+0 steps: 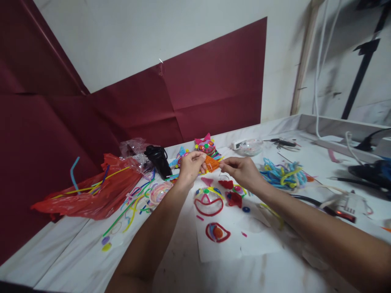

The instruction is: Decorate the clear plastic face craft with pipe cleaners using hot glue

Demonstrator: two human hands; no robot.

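Between my two hands is a small orange triangular piece that looks ribbed, like pipe cleaners laid side by side. My left hand pinches its left edge, and my right hand pinches its right corner. Just below them, a clear face shape with a red outlined mouth lies on a white paper sheet. Red fuzzy pieces and a pink triangle are beside it. Nearer to me on the sheet sits a red-outlined eye shape with an orange centre.
A red plastic bag with pipe cleaners is at the left, near a black pouch. A decorated pink-eared cat face stands at the back. Blue and yellow pipe cleaners, pliers and a power strip lie right.
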